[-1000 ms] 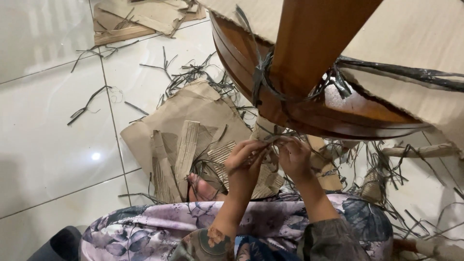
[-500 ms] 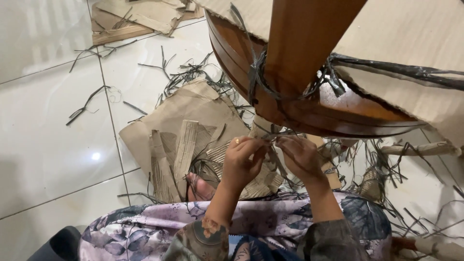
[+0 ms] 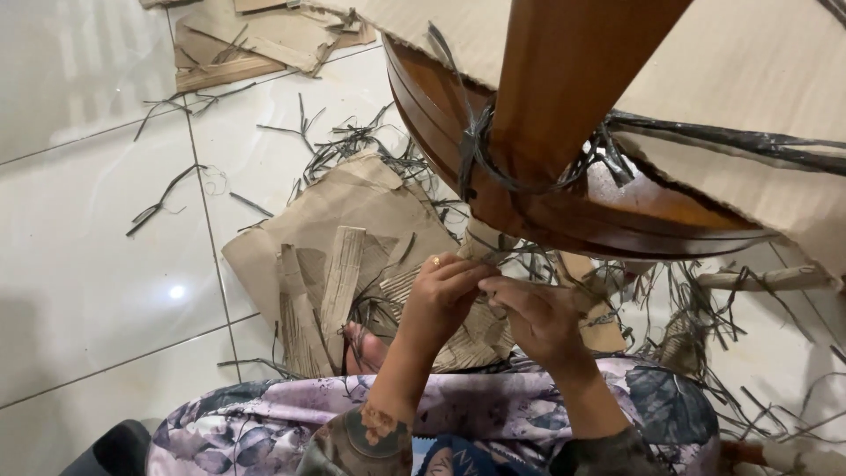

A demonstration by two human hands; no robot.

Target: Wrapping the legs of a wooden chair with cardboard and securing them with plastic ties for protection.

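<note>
Dark plastic string (image 3: 493, 264) is pinched between the fingers of both hands: the left hand (image 3: 441, 295) and the right hand (image 3: 533, 313) are closed on it, close together, just under the round wooden table (image 3: 617, 207). Much seems done: torn cardboard (image 3: 352, 229) and cut strands lie on the tiled floor (image 3: 88, 264). Still left, I judge, are the strings tied around the table leg (image 3: 573, 79).

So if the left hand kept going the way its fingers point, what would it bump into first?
Probably the right hand: the left hand has its fingers aimed toward it, and the fingertips already meet over the dark plastic strips. Past that lies the torn cardboard on the floor, though depth is hard to judge.
</note>
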